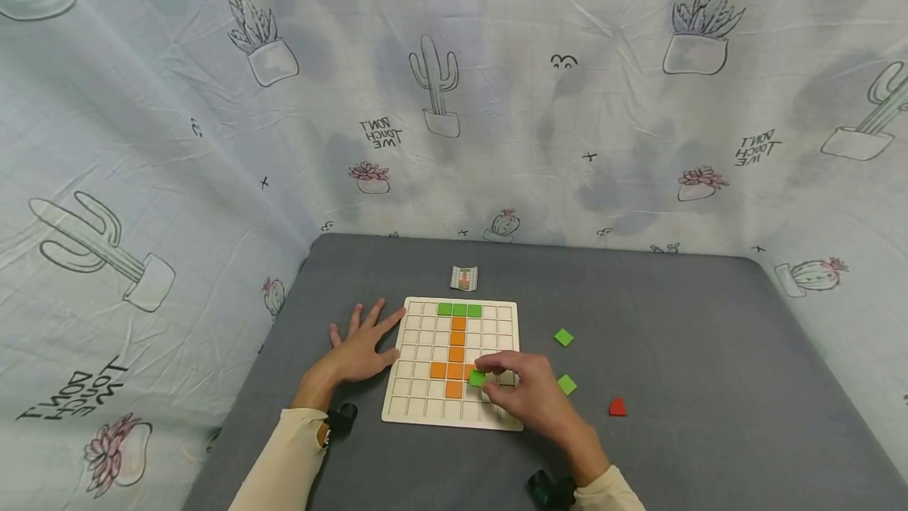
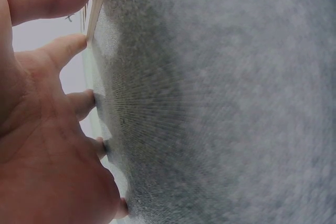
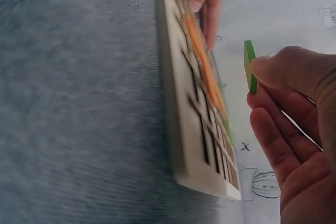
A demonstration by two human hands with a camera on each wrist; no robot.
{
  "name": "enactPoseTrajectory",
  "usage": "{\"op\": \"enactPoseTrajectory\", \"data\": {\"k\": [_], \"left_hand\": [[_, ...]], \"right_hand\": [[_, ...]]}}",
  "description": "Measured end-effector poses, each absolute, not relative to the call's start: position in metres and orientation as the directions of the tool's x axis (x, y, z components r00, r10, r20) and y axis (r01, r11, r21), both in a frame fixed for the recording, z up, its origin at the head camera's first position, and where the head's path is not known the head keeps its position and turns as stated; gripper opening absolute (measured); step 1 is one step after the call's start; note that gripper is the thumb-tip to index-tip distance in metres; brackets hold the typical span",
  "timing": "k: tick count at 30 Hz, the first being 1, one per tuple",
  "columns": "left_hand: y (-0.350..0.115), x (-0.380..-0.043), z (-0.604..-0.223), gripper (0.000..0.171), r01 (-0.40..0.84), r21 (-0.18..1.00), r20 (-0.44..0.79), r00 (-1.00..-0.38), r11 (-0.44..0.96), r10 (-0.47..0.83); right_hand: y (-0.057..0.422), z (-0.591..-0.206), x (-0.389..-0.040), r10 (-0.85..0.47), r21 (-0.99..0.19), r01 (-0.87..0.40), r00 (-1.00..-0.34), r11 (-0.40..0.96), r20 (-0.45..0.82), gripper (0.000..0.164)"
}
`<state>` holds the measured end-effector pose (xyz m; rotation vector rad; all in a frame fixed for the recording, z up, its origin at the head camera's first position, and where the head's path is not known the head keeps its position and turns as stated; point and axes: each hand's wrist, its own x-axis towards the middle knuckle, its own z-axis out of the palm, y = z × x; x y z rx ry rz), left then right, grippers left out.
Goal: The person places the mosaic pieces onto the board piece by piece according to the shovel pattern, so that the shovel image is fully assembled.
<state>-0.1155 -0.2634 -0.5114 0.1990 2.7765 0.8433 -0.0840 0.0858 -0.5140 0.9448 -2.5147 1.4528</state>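
Note:
A pale wooden grid board [image 1: 418, 408] lies on the grey table. Three green tiles [image 1: 459, 310] fill squares in its top row, and orange tiles [image 1: 457, 340] form a column below with a crossing row lower down. My right hand [image 1: 532, 393] pinches a green square tile [image 3: 250, 66] between thumb and fingers, above the board's lower right part. In the right wrist view that tile is held clear of the board's surface. My left hand [image 1: 360, 349] rests spread on the table, thumb and index fingertip at the board's left edge [image 2: 97, 9].
Two loose green tiles [image 1: 563, 337] lie right of the board, one close to my right hand. Farther right is a small red piece [image 1: 618, 407]. A small pattern card [image 1: 464, 278] lies behind the board. A printed cloth [image 1: 496, 140] hangs around the table.

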Motion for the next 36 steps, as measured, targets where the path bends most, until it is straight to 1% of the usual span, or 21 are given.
{"op": "enactPoseTrajectory", "data": {"k": [5, 11, 14, 18, 24, 30, 36], "left_hand": [[-0.263, -0.116, -0.512, 0.075, 0.060, 0.560, -0.182, -0.964, 0.827, 0.193], [-0.259, -0.113, -0.500, 0.077, 0.029, 0.541, -0.231, -0.956, 0.840, 0.182], [-0.259, -0.113, -0.501, 0.076, 0.038, 0.561, -0.214, -0.958, 0.827, 0.189], [-0.262, -0.114, -0.507, 0.076, 0.056, 0.578, -0.187, -0.962, 0.814, 0.199], [-0.261, -0.115, -0.502, 0.076, 0.050, 0.554, -0.218, -0.955, 0.831, 0.203], [-0.264, -0.119, -0.512, 0.076, 0.049, 0.546, -0.220, -0.955, 0.836, 0.200], [-0.260, -0.117, -0.502, 0.075, 0.043, 0.541, -0.232, -0.952, 0.840, 0.199]], "right_hand": [[0.082, -0.521, -0.083, -0.480, -0.766, -0.528, -0.813, 0.367, 0.331, 0.033], [0.080, -0.530, -0.082, -0.498, -0.712, -0.587, -0.782, 0.385, 0.376, 0.033], [0.079, -0.531, -0.082, -0.509, -0.693, -0.605, -0.770, 0.392, 0.385, 0.033], [0.078, -0.529, -0.082, -0.522, -0.688, -0.593, -0.777, 0.419, 0.352, 0.032], [0.076, -0.527, -0.080, -0.526, -0.666, -0.589, -0.784, 0.459, 0.330, 0.033], [0.073, -0.523, -0.079, -0.540, -0.641, -0.591, -0.782, 0.489, 0.309, 0.032], [0.071, -0.520, -0.077, -0.549, -0.607, -0.592, -0.785, 0.531, 0.286, 0.033]]}}
